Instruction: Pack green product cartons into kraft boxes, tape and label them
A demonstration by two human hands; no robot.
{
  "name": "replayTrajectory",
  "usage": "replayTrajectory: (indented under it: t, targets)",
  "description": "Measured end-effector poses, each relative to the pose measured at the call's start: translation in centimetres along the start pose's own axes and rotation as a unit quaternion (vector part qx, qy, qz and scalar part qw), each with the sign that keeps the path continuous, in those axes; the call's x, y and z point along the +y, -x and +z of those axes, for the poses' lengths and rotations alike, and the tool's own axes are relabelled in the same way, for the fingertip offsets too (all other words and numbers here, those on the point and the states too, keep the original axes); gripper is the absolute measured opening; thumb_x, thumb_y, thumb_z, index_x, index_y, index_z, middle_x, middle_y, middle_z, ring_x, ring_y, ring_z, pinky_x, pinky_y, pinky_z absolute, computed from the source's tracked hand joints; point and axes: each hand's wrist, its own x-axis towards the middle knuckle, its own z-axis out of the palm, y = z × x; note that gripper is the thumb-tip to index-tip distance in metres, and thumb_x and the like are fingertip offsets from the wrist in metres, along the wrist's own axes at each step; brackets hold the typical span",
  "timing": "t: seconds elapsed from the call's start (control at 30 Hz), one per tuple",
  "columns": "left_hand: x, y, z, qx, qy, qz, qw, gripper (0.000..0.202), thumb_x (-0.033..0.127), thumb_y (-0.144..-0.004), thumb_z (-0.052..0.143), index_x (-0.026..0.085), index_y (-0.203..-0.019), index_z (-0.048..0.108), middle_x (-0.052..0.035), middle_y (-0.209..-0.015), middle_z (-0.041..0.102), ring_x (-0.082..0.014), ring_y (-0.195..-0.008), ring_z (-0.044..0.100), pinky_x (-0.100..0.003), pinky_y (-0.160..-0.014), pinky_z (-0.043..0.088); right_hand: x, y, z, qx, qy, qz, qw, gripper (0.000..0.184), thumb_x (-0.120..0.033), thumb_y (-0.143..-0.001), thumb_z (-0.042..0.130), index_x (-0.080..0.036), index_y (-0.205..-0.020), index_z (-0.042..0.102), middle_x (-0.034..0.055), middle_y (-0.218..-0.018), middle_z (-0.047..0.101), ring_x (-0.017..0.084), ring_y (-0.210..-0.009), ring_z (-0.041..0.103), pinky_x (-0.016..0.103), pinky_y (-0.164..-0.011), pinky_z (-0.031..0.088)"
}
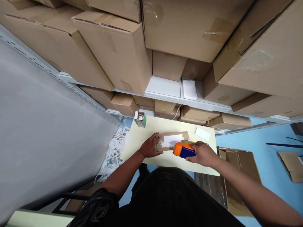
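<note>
A small flat cardboard box (pixel 167 137) with a white label (pixel 173 138) lies on the pale yellow table. My left hand (pixel 150 146) grips its left end, fingers at the far side and thumb at the near side. Clear tape shines on that end of the box. An orange and dark blue tape dispenser (pixel 184 150) is in my right hand (pixel 203 153), held at the near right part of the box. Whether the dispenser touches the box I cannot tell.
On the pale table (pixel 153 160) stand a green open carton (pixel 140 119) at the back left and a white card or pad (pixel 202 134) at the right. Shelves of cardboard boxes (pixel 113 47) overhang the back. Paper strips (pixel 113 148) litter the left; an open carton (pixel 239 170) stands right.
</note>
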Motion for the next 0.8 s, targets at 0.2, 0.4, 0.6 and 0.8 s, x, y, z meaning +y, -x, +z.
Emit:
replayTrajectory:
  t: [0.2,0.4,0.6,0.8]
  targets:
    - [0.1,0.2,0.3,-0.004,0.005,0.011,1.000,0.102,0.066,-0.076,0.078,0.013,-0.153,0.035,-0.0270,-0.153,0.037,-0.0455,-0.144,0.042,-0.063,-0.112,0.048,0.6,-2.2,-5.4,-0.165,-0.090,0.066,0.980,0.036,-0.056,-0.070,0.078,-0.022,-0.081,0.073,0.0020,-0.073,0.072,0.021,-0.068,0.065,0.028,-0.057,0.038]
    - [0.2,0.3,-0.1,0.008,0.004,0.017,1.000,0.101,0.065,-0.076,0.079,0.012,-0.150,0.036,-0.0281,-0.150,0.040,-0.0445,-0.142,0.045,-0.061,-0.112,0.049,5.9,-2.1,-5.8,-0.206,-0.137,0.089,0.965,0.041,-0.056,-0.068,0.078,-0.018,-0.084,0.073,0.0035,-0.077,0.073,0.021,-0.071,0.066,0.027,-0.058,0.041]
    - [0.6,0.1,-0.6,-0.008,0.027,0.017,0.999,0.101,0.062,-0.073,0.083,0.015,-0.150,0.039,-0.0265,-0.152,0.042,-0.0435,-0.143,0.046,-0.060,-0.113,0.049,11.7,0.4,-6.2,-0.206,-0.195,0.111,0.952,0.053,-0.066,-0.069,0.077,-0.017,-0.090,0.075,0.0048,-0.082,0.076,0.024,-0.075,0.068,0.028,-0.062,0.046]
    - [0.4,-0.4,-0.8,-0.015,0.031,-0.012,0.999,0.108,0.060,-0.070,0.086,0.015,-0.153,0.034,-0.0256,-0.153,0.039,-0.0427,-0.144,0.045,-0.059,-0.115,0.047,13.0,0.8,-4.7,-0.210,-0.210,0.123,0.947,0.052,-0.065,-0.067,0.080,-0.017,-0.088,0.077,0.0049,-0.083,0.078,0.024,-0.075,0.070,0.028,-0.064,0.048]
